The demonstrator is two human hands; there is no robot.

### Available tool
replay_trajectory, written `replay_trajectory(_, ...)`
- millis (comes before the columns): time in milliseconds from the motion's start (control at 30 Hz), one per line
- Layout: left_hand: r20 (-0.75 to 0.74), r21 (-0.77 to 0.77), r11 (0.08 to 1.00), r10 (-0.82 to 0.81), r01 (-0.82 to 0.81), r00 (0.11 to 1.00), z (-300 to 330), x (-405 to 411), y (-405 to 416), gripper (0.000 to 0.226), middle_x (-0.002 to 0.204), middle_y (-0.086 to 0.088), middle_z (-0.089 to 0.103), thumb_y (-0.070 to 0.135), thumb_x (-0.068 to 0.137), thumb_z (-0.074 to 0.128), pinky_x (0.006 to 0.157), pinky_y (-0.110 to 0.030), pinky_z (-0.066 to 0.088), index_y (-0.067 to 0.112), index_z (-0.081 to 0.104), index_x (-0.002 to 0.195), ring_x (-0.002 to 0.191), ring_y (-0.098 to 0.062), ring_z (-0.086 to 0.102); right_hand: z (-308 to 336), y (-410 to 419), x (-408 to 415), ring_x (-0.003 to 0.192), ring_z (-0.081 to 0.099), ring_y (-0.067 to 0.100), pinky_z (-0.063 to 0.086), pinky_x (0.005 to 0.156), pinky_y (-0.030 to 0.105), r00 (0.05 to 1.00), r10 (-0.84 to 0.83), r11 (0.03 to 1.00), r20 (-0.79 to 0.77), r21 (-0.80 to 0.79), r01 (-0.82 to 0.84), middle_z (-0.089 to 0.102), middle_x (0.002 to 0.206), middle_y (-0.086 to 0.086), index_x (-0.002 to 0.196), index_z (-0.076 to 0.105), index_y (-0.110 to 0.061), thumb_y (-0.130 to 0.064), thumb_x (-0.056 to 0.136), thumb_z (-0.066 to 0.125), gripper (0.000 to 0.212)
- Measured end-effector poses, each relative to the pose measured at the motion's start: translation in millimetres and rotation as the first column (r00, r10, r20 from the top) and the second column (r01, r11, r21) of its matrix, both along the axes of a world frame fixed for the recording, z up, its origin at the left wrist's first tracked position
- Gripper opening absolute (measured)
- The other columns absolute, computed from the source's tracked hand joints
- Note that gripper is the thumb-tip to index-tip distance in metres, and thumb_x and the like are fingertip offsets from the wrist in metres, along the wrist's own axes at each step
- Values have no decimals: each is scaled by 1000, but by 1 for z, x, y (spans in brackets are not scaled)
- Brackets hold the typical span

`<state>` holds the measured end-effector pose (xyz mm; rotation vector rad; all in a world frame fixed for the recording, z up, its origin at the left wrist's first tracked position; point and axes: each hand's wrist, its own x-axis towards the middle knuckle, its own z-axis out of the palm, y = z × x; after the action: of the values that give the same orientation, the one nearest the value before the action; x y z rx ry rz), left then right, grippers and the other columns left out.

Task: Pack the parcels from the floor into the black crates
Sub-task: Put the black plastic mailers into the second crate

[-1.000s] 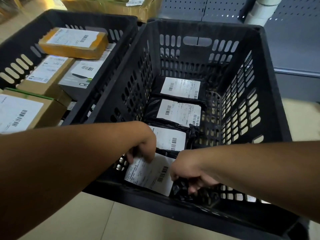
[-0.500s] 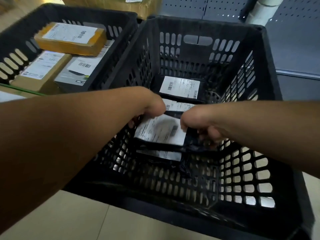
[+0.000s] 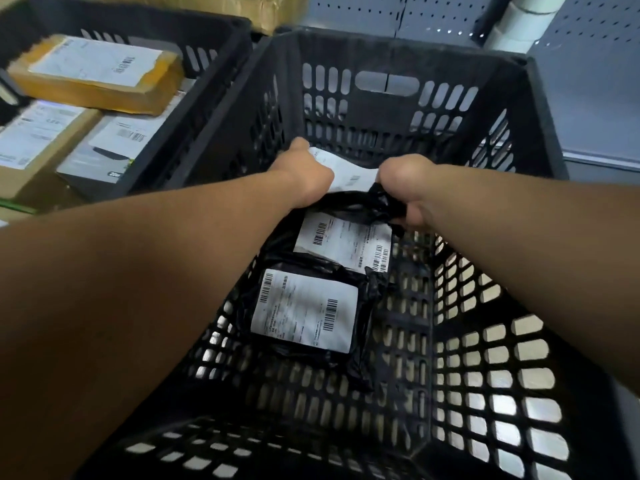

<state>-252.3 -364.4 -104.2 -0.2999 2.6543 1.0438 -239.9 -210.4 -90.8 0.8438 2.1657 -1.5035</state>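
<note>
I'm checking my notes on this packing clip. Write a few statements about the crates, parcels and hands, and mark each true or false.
1. Both hands hold one black-wrapped parcel inside the right crate. True.
2. Two labelled black parcels lie on that crate's floor nearer the camera. True.
3. The left crate holds only black bags. False: it holds brown cardboard boxes.
4. The right hand hangs idle. False: it grips the parcel's black wrap.
5. The left hand rests on the crate rim. False: it holds the parcel's label end.
</note>
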Motion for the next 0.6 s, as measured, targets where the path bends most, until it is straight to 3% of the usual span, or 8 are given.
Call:
replay_trajectory(100, -69, 0, 1000, -23, 23, 997, -15, -14, 2, 76, 150, -8, 38, 16, 89, 55, 96, -33, 44, 28, 25, 158, 124, -29, 50, -10, -3, -10, 101, 55, 19, 53, 100, 38, 998, -8, 1000, -58, -16, 7, 55, 139, 22, 113, 54, 7, -4, 98, 33, 28)
replay_trajectory(167, -80, -28, 996, -88, 86, 993, -24, -20, 2, 85, 157, -4, 30, 9, 88, 57, 103, -32, 41, 30, 18, 161, 136, -28, 43, -16, -6, -15, 93, 51, 23, 55, 85, 27, 996, 17, 1000, -92, -15, -18, 39, 151, 29, 125, 41, 22, -1, 102, 31, 34)
replay_trajectory(233, -53, -98, 979, -182, 176, 982, -34, -25, 3, 92, 168, 0, 13, 3, 88, 57, 120, -33, 30, 27, 11, 163, 151, -24, 25, -23, -9, -19, 105, 51, 21, 52, 74, 26, 993, 48, 999, -107, -11, -49, 42, 150, 26, 141, 39, 12, -3, 101, 33, 43)
replay_trajectory(300, -32, -206, 949, -251, 240, 967, -42, -28, 4, 87, 171, -1, 2, 0, 89, 56, 125, -33, 21, 24, 17, 162, 156, -23, 11, -26, -12, -20, 110, 60, 20, 57, 83, 27, 993, 24, 1000, -116, 14, -23, 61, 134, 15, 131, 56, -3, -5, 96, 37, 40)
replay_trajectory(400, -97, -353, 900, -306, 255, 947, -51, -28, 4, 70, 169, -2, 9, 0, 88, 56, 125, -35, 20, 22, 38, 152, 156, -24, 8, -30, -12, -24, 94, 70, 26, 60, 85, 43, 994, -62, 998, -88, -3, 62, 73, 103, 5, 109, 66, -15, -8, 88, 49, 28)
replay_trajectory(500, -158, -451, 863, -329, 229, 931, -57, -27, 1, 61, 161, 0, 25, 1, 85, 58, 117, -37, 34, 22, 49, 142, 148, -26, 24, -28, -12, -26, 99, 67, 24, 57, 87, 38, 998, 3, 999, -68, 41, 0, 69, 113, 5, 121, 63, -16, -7, 88, 48, 37)
replay_trajectory(567, -152, -486, 843, -342, 231, 927, -59, -26, 2, 55, 158, -1, 31, 1, 86, 55, 115, -38, 36, 22, 52, 137, 146, -26, 29, -26, -12, -27, 99, 61, 21, 51, 85, 30, 994, 99, 992, -47, 88, -95, 64, 123, 6, 134, 56, -13, -8, 93, 44, 43)
replay_trajectory(600, -144, -504, 830, -352, 237, 925, -59, -26, 3, 53, 155, -3, 35, 1, 87, 54, 115, -38, 36, 21, 52, 136, 145, -26, 31, -25, -12, -27, 100, 60, 23, 52, 85, 32, 991, 126, 986, -33, 112, -122, 62, 124, 7, 138, 53, -12, -9, 93, 43, 45)
